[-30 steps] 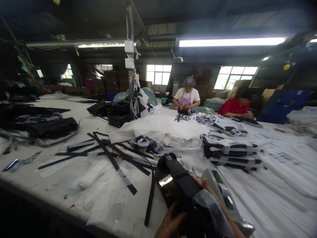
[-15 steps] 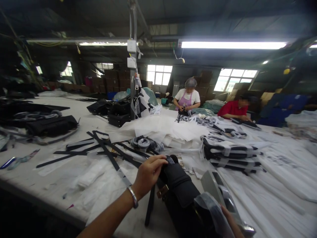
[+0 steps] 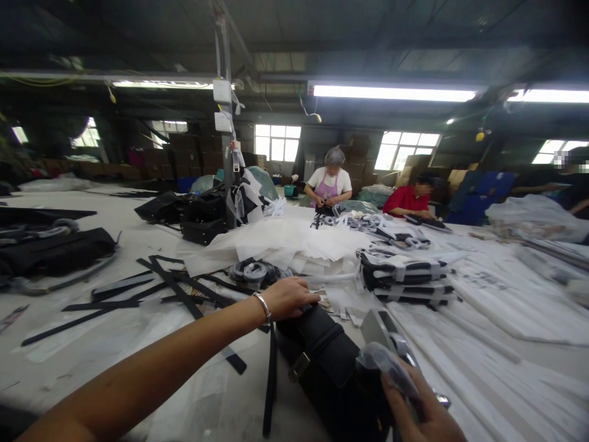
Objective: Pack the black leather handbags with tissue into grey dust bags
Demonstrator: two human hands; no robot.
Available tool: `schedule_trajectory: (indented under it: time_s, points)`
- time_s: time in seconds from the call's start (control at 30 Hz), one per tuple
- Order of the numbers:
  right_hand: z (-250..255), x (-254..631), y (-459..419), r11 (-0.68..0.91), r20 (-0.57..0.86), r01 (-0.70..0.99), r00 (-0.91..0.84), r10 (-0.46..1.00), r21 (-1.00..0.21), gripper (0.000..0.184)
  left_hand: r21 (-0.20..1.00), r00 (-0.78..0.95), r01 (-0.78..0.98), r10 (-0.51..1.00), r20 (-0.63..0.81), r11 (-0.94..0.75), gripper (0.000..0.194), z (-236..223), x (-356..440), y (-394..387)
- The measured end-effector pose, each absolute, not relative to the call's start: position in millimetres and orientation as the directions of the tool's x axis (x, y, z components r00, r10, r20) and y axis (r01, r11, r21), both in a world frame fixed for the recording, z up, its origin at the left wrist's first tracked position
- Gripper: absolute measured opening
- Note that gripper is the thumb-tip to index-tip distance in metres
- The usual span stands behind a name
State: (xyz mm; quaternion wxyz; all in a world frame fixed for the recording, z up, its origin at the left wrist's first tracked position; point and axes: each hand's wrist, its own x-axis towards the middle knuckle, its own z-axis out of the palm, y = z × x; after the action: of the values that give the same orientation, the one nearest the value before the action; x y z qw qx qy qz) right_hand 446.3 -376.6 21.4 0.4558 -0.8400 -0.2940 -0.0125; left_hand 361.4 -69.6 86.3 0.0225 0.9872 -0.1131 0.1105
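Observation:
A black bag point(image 3: 324, 350) with a flap and a small metal buckle point(image 3: 300, 366) lies tilted on the table in front of me. My left hand point(image 3: 289, 299), a silver bangle at its wrist, reaches across to the bag's far end. Its fingers are bent over that end, and the fingertips are partly out of sight. Close to me, my right hand point(image 3: 421, 399) pinches cloudy plastic wrapping point(image 3: 384, 362) at the bag's near right side. Whatever lies under the plastic is hidden. Right behind the bag stands a grey tape dispenser point(image 3: 380, 328), partly covered by my right hand.
Black strips point(image 3: 172, 288) lie scattered to the left. White sheets point(image 3: 280, 236) are heaped ahead, near a post point(image 3: 229, 153). Wrapped black pieces point(image 3: 409, 276) are stacked to the right, beside long white plastic sheets point(image 3: 501, 307). Two co-workers point(image 3: 329, 181) work across the table.
My left hand came from the bag's near side to its far end. The right hand shows more fully now, pinching the plastic. The view has swung right.

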Motion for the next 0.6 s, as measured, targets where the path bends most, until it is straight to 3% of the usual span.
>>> schedule_trajectory:
  time_s: [0.1, 0.17, 0.23, 0.3, 0.37, 0.4, 0.47, 0.6]
  points:
    - [28.5, 465.9, -376.2, -0.492, 0.271, 0.472, 0.864, 0.425, -0.732, 0.054, 0.063, 0.959, -0.156, -0.135, 0.249, -0.986, 0.028, 86.3, 347.5, -68.1]
    - [34.2, 471.5, -373.7, -0.517, 0.410, 0.573, 0.818, 0.403, -0.636, 0.056, 0.099, 0.960, -0.109, -0.078, 0.270, -0.989, 0.024, 85.3, 334.4, -68.0]
    - [40.7, 468.8, -369.9, -0.479, 0.618, 0.782, 0.615, 0.489, -0.400, 0.056, 0.126, 0.959, -0.085, -0.047, 0.278, -0.988, 0.022, 83.3, 321.7, -69.1]
    - [47.5, 460.2, -365.2, -0.365, 0.717, 0.927, 0.308, 0.625, -0.081, 0.059, 0.136, 0.961, -0.084, -0.044, 0.272, -0.987, 0.021, 81.6, 312.2, -71.6]
    - [54.2, 449.9, -359.2, -0.233, 0.648, 0.959, 0.075, 0.758, 0.160, 0.065, 0.126, 0.965, -0.095, -0.061, 0.256, -0.987, 0.024, 81.3, 307.5, -76.0]
    - [57.4, 445.3, -355.6, -0.182, 0.587, 0.957, 0.016, 0.809, 0.224, 0.069, 0.113, 0.967, -0.105, -0.075, 0.245, -0.988, 0.025, 81.8, 306.8, -79.0]
    - [63.8, 437.6, -347.0, -0.105, 0.467, 0.961, -0.028, 0.884, 0.256, 0.075, 0.078, 0.970, -0.132, -0.112, 0.218, -0.988, 0.025, 83.5, 308.3, -85.6]
    - [76.7, 426.2, -327.9, -0.057, 0.242, 0.993, 0.031, 0.970, 0.100, 0.079, 0.028, 0.973, -0.161, -0.154, 0.170, -0.987, 0.019, 85.0, 317.8, -94.5]
